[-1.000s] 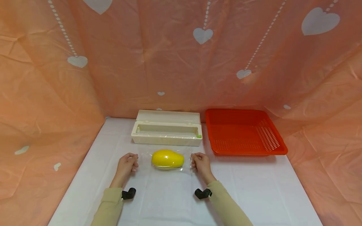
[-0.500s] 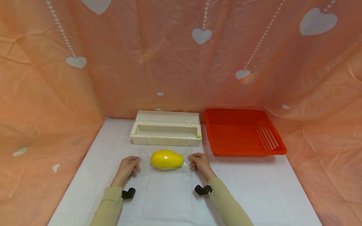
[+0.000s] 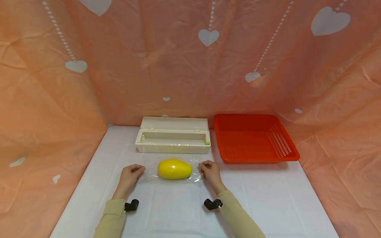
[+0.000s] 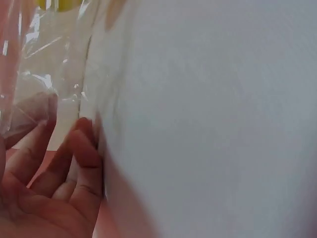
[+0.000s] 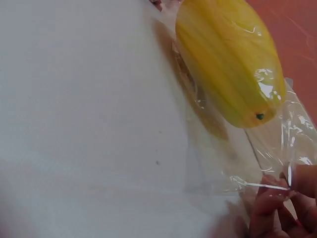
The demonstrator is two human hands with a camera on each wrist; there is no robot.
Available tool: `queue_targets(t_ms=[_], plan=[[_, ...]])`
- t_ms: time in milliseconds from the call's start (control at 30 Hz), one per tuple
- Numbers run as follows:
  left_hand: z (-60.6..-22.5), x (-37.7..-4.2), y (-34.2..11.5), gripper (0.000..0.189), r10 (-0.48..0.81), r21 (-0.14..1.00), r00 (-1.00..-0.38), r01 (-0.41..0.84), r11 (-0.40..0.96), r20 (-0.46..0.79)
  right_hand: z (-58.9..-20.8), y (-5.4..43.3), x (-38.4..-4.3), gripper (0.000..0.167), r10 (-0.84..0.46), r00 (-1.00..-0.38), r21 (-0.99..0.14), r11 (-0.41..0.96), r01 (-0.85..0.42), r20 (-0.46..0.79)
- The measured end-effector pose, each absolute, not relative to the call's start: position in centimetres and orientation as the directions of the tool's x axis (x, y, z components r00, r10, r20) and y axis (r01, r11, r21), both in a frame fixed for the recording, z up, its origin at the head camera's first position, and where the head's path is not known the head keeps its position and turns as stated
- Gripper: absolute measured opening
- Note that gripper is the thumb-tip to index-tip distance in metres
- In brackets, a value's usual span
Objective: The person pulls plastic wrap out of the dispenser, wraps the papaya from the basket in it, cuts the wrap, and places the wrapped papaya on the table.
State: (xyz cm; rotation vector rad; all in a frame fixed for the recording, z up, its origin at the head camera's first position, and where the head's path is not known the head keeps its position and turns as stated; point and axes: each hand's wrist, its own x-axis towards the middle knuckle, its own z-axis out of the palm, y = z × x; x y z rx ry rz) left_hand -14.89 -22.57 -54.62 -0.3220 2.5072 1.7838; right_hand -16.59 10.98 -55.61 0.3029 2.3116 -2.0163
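Observation:
A yellow papaya (image 3: pixel 174 169) lies on its side on the white table, under clear cling film (image 3: pixel 194 177). To its left, my left hand (image 3: pixel 128 177) pinches the film's edge between thumb and forefinger; the left wrist view shows the film (image 4: pixel 49 59) stretched above the curled fingers. On the other side, my right hand (image 3: pixel 211 173) pinches the opposite edge. In the right wrist view the film lies over the papaya (image 5: pixel 230 59), whose small dark stem end faces that hand. Just behind sits a cream cling film dispenser (image 3: pixel 174 148), its lid raised.
A red plastic basket (image 3: pixel 247 158) with perforated sides stands at the back right, beside the dispenser. A small green slider (image 3: pixel 207 143) is at the dispenser's right end. An orange curtain (image 3: pixel 178 76) with hearts encloses the table (image 3: pixel 268 198) at the back and sides.
My left hand moved in towards the papaya, then back out to the left. The film now lies flatter between the hands. The right hand has shifted only slightly; the head view has drifted a little.

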Motion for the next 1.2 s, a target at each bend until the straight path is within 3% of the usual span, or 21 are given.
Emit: queue_targets(t_ms=[200,300,600,900,1033,1200], plan=[[-54.5,-14.7,-22.4,0.024,-0.046,0.973,-0.973,-0.229,0.031,-0.228,-55.8,11.1,-16.8,0.014,0.084,-0.978,-0.979,0.064,0.196,-0.19],[-54.4,-14.7,-22.1,0.026,-0.056,0.961,-0.959,-0.276,-0.036,-0.278,-55.9,11.1,-16.9,0.014,0.08,-0.973,-0.974,0.051,0.219,-0.214],[-54.2,-14.9,-21.3,0.028,-0.153,0.94,-0.927,-0.339,-0.042,-0.341,-55.5,11.0,-17.0,0.016,0.07,-0.952,-0.954,0.024,0.299,-0.297],[-54.3,-14.8,-22.9,0.039,-0.083,0.885,-0.881,-0.463,-0.05,-0.465,-55.5,12.6,-16.8,0.029,-0.152,-0.906,-0.88,-0.221,0.42,-0.395],[-54.2,-14.8,-22.9,0.04,-0.074,0.87,-0.867,-0.49,-0.052,-0.493,-55.5,12.7,-16.8,0.02,-0.166,-0.901,-0.865,-0.256,0.432,-0.401],[-54.1,-14.7,-22.9,0.038,-0.076,0.858,-0.855,-0.507,-0.079,-0.513,-55.4,12.9,-16.8,0.022,-0.142,-0.906,-0.871,-0.25,0.423,-0.399]])
